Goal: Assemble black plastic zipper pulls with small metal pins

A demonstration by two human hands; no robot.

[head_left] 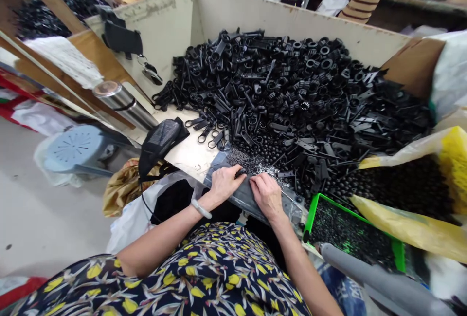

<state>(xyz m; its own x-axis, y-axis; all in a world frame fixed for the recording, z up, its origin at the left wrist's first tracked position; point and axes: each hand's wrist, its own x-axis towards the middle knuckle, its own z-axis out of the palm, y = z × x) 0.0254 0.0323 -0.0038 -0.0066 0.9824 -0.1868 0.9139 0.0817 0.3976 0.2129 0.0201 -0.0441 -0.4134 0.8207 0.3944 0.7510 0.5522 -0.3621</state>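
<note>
My left hand (pixel 226 181), with a pale bangle at the wrist, is closed round a small black plastic part (pixel 240 173) that shows past the fingertips. Just beside it, my right hand (pixel 267 193) has its fingers curled and pressed together over the grey work board (pixel 241 196). Whatever it pinches, if anything, is hidden. Small silver metal pins (pixel 273 172) lie right behind my hands, next to tiny dark pieces (pixel 245 160). Beyond them rises a big heap of black plastic parts (pixel 255 82), many with rings and flat arms.
A green tray (pixel 312 216) of small black pieces stands to the right, near yellow-edged plastic bags (pixel 412 221). On the left are a steel flask (pixel 126 105), a black mesh pouch (pixel 163 141) and a blue stool (pixel 75 148). Pale panels (pixel 292 19) wall the heap.
</note>
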